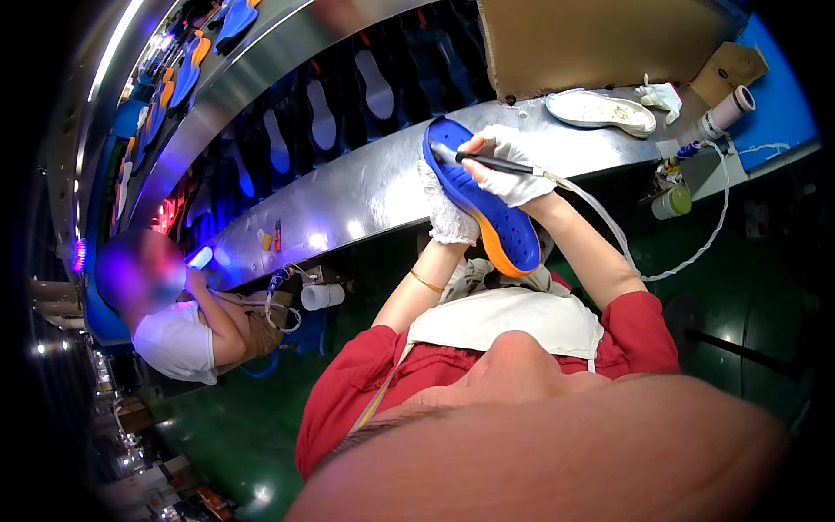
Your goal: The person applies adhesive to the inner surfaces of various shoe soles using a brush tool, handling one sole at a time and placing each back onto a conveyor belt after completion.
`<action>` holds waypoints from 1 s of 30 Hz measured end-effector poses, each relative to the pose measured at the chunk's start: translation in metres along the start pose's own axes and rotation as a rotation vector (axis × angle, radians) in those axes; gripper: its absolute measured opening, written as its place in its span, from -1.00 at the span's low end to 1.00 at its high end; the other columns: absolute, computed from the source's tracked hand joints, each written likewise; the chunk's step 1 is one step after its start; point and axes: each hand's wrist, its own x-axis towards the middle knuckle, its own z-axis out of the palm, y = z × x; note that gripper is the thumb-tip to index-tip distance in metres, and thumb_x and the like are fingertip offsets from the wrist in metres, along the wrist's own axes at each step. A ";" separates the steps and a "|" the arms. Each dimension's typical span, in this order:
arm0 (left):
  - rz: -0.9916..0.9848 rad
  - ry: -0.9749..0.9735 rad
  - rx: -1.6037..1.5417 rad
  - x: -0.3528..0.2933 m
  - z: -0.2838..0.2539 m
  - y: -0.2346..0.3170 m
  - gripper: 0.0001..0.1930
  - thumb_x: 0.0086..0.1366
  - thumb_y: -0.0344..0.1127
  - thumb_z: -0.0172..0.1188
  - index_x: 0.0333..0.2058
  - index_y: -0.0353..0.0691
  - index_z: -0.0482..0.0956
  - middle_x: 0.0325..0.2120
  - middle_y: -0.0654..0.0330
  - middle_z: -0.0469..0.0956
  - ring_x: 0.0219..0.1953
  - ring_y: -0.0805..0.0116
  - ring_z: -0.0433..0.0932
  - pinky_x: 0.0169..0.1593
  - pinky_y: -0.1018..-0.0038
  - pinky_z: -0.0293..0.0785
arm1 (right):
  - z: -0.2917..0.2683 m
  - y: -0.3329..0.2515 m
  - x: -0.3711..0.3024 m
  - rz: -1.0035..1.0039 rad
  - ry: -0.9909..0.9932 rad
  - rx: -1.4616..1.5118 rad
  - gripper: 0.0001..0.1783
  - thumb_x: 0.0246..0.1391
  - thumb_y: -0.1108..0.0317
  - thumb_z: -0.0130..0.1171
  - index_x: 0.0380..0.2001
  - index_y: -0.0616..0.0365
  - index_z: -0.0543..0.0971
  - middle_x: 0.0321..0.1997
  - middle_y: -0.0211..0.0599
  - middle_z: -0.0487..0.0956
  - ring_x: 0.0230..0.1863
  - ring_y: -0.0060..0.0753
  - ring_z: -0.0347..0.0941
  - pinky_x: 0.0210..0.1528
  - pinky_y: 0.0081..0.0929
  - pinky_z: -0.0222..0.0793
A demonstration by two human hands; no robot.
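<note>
A blue shoe sole [454, 180] with an orange side edge and small holes is held up in front of me, over the near edge of the metal bench. My left hand [449, 213], in a white glove, grips it from beneath along its left side. Partly gloved in white with bare fingertips, my right hand [511, 170] closes around a black-handled brush [497, 163]. The brush tip lies at the toe end of the sole, inside its rim. From the handle's rear, a pale tube [600, 217] runs down to the right.
A white shoe [600, 113] and a white glove [661, 97] lie on the metal bench [348, 187], beside a cardboard box [600, 48]. Soles [322, 113] line the dark conveyor behind. A pinkish cylinder [729, 111] stands right. At left sits another person [178, 339].
</note>
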 end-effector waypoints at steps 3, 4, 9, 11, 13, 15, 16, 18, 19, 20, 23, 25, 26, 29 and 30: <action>0.041 0.155 0.165 -0.002 -0.024 0.006 -0.28 0.21 0.37 -0.27 0.12 -0.09 0.25 0.04 0.08 0.34 0.02 0.21 0.38 0.10 0.30 0.35 | -0.004 -0.002 -0.002 0.256 -0.039 0.092 -0.82 -0.09 0.47 0.21 -0.36 0.20 0.48 -0.52 -0.35 0.52 -0.49 -0.63 0.43 -0.39 -0.63 0.38; 0.021 0.202 0.147 -0.003 -0.008 0.006 -0.28 0.21 0.37 -0.27 0.12 -0.07 0.26 0.03 0.08 0.35 0.02 0.20 0.38 0.10 0.29 0.34 | -0.010 0.003 -0.003 0.208 -0.018 0.018 -0.84 -0.07 0.49 0.20 -0.37 0.20 0.48 -0.49 -0.37 0.52 -0.47 -0.62 0.43 -0.37 -0.65 0.37; 0.008 0.337 0.344 0.001 0.001 0.015 -0.23 0.18 0.40 -0.25 0.09 -0.15 0.31 -0.01 0.10 0.41 -0.03 0.16 0.42 0.09 0.28 0.35 | -0.001 0.015 -0.019 -0.064 -0.033 -0.140 -0.85 -0.12 0.50 0.20 -0.40 0.19 0.50 -0.53 -0.34 0.51 -0.47 -0.53 0.45 -0.37 -0.59 0.38; -0.049 0.354 0.308 -0.006 0.001 0.021 -0.22 0.16 0.40 -0.20 0.08 -0.18 0.31 -0.03 0.08 0.43 -0.06 0.15 0.44 0.08 0.26 0.36 | -0.004 0.009 -0.030 0.108 -0.140 -0.105 -0.84 -0.14 0.52 0.20 -0.39 0.16 0.51 -0.51 -0.33 0.51 -0.46 -0.51 0.44 -0.35 -0.58 0.38; -0.070 0.401 0.354 -0.010 0.004 0.027 -0.22 0.16 0.40 -0.18 0.06 -0.21 0.33 -0.06 0.07 0.44 -0.06 0.18 0.44 0.06 0.28 0.37 | -0.009 0.013 -0.036 0.420 -0.190 -0.018 -0.83 -0.13 0.52 0.20 -0.38 0.15 0.51 -0.49 -0.34 0.52 -0.47 -0.54 0.43 -0.35 -0.59 0.38; -0.130 0.321 0.303 -0.009 -0.003 0.030 -0.20 0.15 0.41 -0.17 0.06 -0.21 0.33 -0.06 0.06 0.45 -0.07 0.16 0.44 0.06 0.26 0.38 | -0.011 0.006 -0.041 0.345 -0.084 0.003 -0.84 -0.14 0.51 0.21 -0.39 0.16 0.52 -0.50 -0.34 0.51 -0.48 -0.52 0.43 -0.36 -0.59 0.38; -0.136 0.364 0.330 -0.008 -0.003 0.030 -0.21 0.15 0.41 -0.19 0.08 -0.19 0.32 -0.04 0.07 0.44 -0.05 0.13 0.43 0.07 0.25 0.36 | -0.010 0.009 -0.045 0.191 -0.091 -0.064 -0.85 -0.15 0.52 0.22 -0.41 0.16 0.53 -0.50 -0.33 0.51 -0.48 -0.50 0.44 -0.36 -0.59 0.38; -0.123 0.386 0.418 -0.006 0.003 0.027 -0.19 0.16 0.41 -0.22 0.12 -0.18 0.28 0.02 0.06 0.40 0.00 0.10 0.41 0.09 0.22 0.34 | -0.010 0.003 -0.053 0.129 -0.163 -0.137 -0.87 -0.09 0.57 0.19 -0.41 0.21 0.50 -0.43 -0.36 0.53 -0.43 -0.61 0.45 -0.33 -0.61 0.39; -0.130 0.386 0.416 -0.008 0.005 0.026 -0.19 0.16 0.41 -0.22 0.12 -0.18 0.28 0.02 0.06 0.40 0.00 0.10 0.41 0.09 0.22 0.34 | -0.011 -0.007 -0.053 0.035 -0.176 -0.243 -0.89 -0.10 0.57 0.19 -0.43 0.22 0.51 -0.41 -0.34 0.55 -0.42 -0.60 0.46 -0.32 -0.61 0.40; -0.187 0.339 0.396 -0.012 0.007 0.027 -0.14 0.13 0.46 -0.24 0.11 -0.21 0.28 0.01 0.04 0.40 -0.01 0.11 0.41 0.09 0.23 0.34 | -0.013 -0.001 -0.060 0.141 -0.145 -0.134 -0.90 -0.10 0.57 0.19 -0.43 0.22 0.51 -0.41 -0.33 0.56 -0.41 -0.60 0.46 -0.31 -0.60 0.41; -0.427 0.027 0.145 -0.038 -0.017 0.024 -0.03 0.03 0.55 -0.33 0.14 -0.20 0.22 0.01 0.07 0.39 0.01 0.16 0.41 0.11 0.26 0.34 | -0.031 -0.004 -0.069 0.412 -0.046 -0.024 -0.93 -0.08 0.53 0.19 -0.46 0.22 0.51 -0.43 -0.32 0.56 -0.41 -0.60 0.46 -0.32 -0.61 0.41; -0.468 0.259 0.449 -0.055 -0.003 0.006 -0.07 0.04 0.52 -0.29 0.13 -0.19 0.23 0.00 0.11 0.40 0.01 0.21 0.41 0.09 0.30 0.37 | -0.040 -0.006 -0.071 0.450 -0.049 -0.025 -0.93 -0.08 0.52 0.19 -0.47 0.23 0.50 -0.44 -0.32 0.55 -0.44 -0.61 0.44 -0.34 -0.63 0.40; -0.464 0.245 0.420 -0.055 -0.004 0.004 -0.10 0.05 0.50 -0.25 0.11 -0.18 0.26 -0.02 0.14 0.43 -0.02 0.25 0.44 0.05 0.33 0.40 | -0.034 0.005 -0.078 0.314 -0.005 -0.072 -0.93 -0.07 0.51 0.19 -0.49 0.24 0.49 -0.45 -0.30 0.54 -0.47 -0.63 0.42 -0.37 -0.65 0.38; -0.496 0.302 0.314 -0.045 -0.021 0.009 -0.10 0.04 0.51 -0.25 0.10 -0.18 0.28 -0.04 0.12 0.44 -0.04 0.23 0.45 0.05 0.32 0.40 | -0.019 -0.007 -0.080 0.349 -0.067 0.152 -0.91 -0.07 0.51 0.19 -0.50 0.23 0.47 -0.47 -0.31 0.52 -0.47 -0.61 0.45 -0.41 -0.66 0.37; -0.431 0.237 0.233 -0.039 -0.011 0.010 -0.08 0.03 0.52 -0.26 0.09 -0.19 0.29 -0.04 0.09 0.44 -0.05 0.21 0.46 0.05 0.30 0.40 | -0.021 -0.003 -0.075 0.300 -0.130 0.162 -0.90 -0.06 0.50 0.20 -0.48 0.24 0.47 -0.46 -0.32 0.51 -0.50 -0.60 0.45 -0.43 -0.65 0.38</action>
